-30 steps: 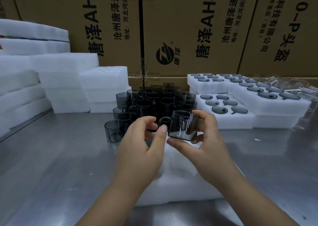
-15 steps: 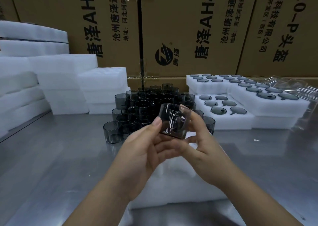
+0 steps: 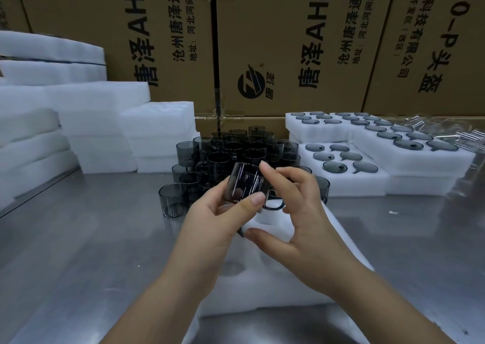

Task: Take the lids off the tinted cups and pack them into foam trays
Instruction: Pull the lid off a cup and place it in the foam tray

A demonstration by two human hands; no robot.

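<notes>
Backdrop: brown printed cartons (image 3: 288,42) behind steel bench (image 3: 78,252).
Cup: smoky-grey tinted glass cup with handle (image 3: 245,183), above white foam tray (image 3: 262,286); axis tilted, handle toward 4 o'clock.
Holding: left hand (image 3: 210,228), grip curled round cup's lower wall from 7 o'clock.
Steadying: right hand (image 3: 296,212), grip loose, thumb well apart, index fingertip (image 3: 263,166) touching rim from 2 o'clock.
Pivot: tray's empty pockets lie at 6 o'clock beneath cup; left hand judged nearer.

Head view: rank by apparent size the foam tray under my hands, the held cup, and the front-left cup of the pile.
1. foam tray
2. held cup
3. front-left cup
The held cup is nearer the camera, so the order of 2 and 3 is unsure.
</notes>
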